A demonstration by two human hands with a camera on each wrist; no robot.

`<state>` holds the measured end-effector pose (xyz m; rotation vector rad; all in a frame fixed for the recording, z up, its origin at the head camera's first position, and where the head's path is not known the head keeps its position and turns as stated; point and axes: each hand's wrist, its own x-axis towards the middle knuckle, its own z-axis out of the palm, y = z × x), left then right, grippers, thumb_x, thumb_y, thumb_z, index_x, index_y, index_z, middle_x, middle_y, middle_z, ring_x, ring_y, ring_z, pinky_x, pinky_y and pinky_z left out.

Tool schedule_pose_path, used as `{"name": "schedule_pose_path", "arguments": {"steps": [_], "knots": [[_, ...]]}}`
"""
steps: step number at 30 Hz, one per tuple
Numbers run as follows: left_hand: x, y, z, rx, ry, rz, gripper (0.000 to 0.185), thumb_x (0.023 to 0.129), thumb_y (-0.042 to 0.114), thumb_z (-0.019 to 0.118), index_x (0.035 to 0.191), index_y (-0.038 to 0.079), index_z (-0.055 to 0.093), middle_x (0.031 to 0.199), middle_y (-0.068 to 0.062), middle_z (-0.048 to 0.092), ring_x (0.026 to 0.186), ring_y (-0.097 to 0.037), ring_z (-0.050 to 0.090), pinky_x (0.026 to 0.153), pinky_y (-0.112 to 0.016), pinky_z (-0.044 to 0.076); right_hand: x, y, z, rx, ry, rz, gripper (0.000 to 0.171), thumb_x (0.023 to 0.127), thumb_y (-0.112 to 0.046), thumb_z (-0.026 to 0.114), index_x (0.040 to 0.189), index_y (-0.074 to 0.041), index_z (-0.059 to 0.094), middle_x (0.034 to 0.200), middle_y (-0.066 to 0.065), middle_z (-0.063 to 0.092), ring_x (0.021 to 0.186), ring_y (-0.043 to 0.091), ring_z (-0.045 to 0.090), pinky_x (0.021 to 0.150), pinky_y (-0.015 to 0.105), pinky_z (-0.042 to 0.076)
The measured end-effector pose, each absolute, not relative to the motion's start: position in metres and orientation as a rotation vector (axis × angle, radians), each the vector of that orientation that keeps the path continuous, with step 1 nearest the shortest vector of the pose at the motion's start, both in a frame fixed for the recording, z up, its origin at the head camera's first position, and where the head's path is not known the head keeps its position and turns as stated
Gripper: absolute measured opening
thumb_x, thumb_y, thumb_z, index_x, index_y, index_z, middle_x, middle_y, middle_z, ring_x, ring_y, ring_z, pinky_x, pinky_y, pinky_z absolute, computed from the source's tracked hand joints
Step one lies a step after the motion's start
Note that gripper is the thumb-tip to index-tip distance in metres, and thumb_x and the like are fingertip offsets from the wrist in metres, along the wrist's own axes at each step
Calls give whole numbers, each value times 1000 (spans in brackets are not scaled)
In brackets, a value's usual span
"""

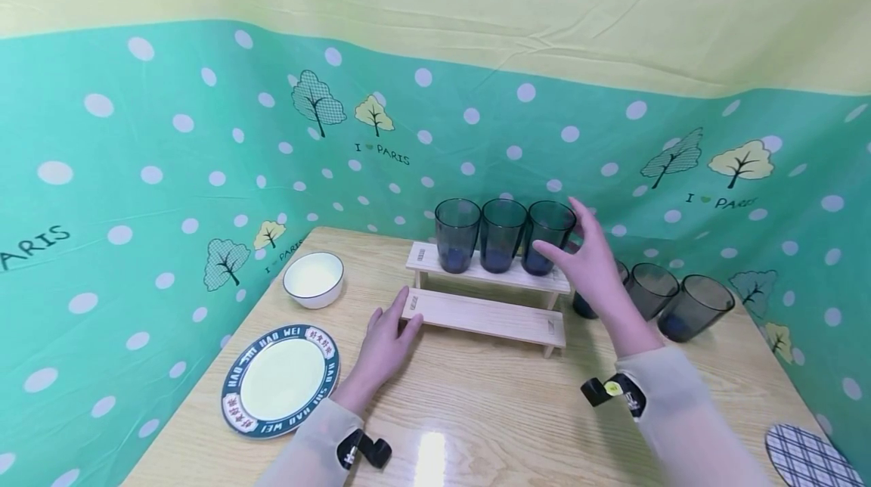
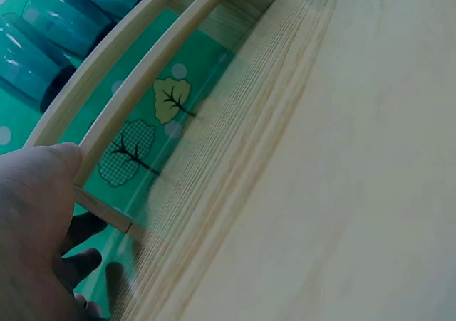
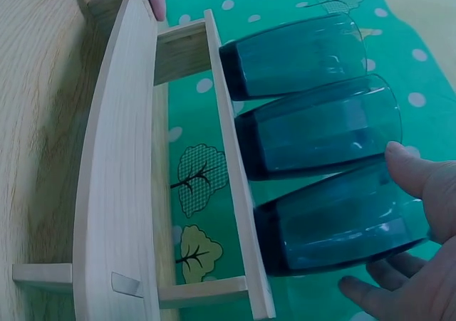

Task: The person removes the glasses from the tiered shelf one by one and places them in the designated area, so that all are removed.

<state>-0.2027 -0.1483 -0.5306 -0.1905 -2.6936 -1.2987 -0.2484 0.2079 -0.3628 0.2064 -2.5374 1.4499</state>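
Open-fingered, my right hand [image 1: 592,264] hovers just beside the rightmost tumbler [image 1: 547,236] on the rack [image 1: 486,313], left hand [image 1: 384,339] steadying its lower step.

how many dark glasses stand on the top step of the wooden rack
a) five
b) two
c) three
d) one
c) Three dark glasses stand in a row on the upper step of the wooden rack, with the right hand open beside the rightmost one, and the left hand touching the lower step's left end.
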Motion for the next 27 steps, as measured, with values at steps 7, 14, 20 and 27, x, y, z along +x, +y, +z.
{"name": "schedule_pose_path", "arguments": {"steps": [7, 14, 20, 27], "knots": [[-203, -148, -531, -189, -2691, -1306, 74, 115, 41, 62, 174, 9, 32, 168, -17, 48, 159, -49, 36, 135, -64, 10, -252, 206, -366, 145, -2588, 1431, 109, 99, -49, 84, 179, -34, 11, 184, 10, 13, 163, 48, 26, 122, 71, 39], [-203, -148, -531, -205, -2683, -1304, 73, 115, 40, 62, 174, 8, 32, 167, -17, 49, 157, -46, 41, 136, -62, 9, -254, 205, -369, 106, -2613, 1430, 109, 100, -51, 82, 179, -37, 9, 185, 10, 12, 163, 49, 25, 121, 75, 36], [-203, -148, -531, -208, -2682, -1303, 73, 115, 39, 61, 174, 7, 32, 167, -17, 49, 156, -45, 42, 136, -61, 10, -255, 205, -369, 106, -2609, 1423, 108, 100, -53, 82, 179, -35, 11, 184, 11, 14, 162, 49, 26, 121, 76, 36], [-204, -149, -532, -207, -2681, -1302, 73, 115, 40, 61, 174, 8, 33, 167, -17, 49, 157, -46, 41, 136, -62, 10, -257, 203, -369, 93, -2609, 1417, 107, 99, -53, 82, 179, -35, 13, 184, 12, 16, 162, 49, 28, 120, 75, 37]]}}
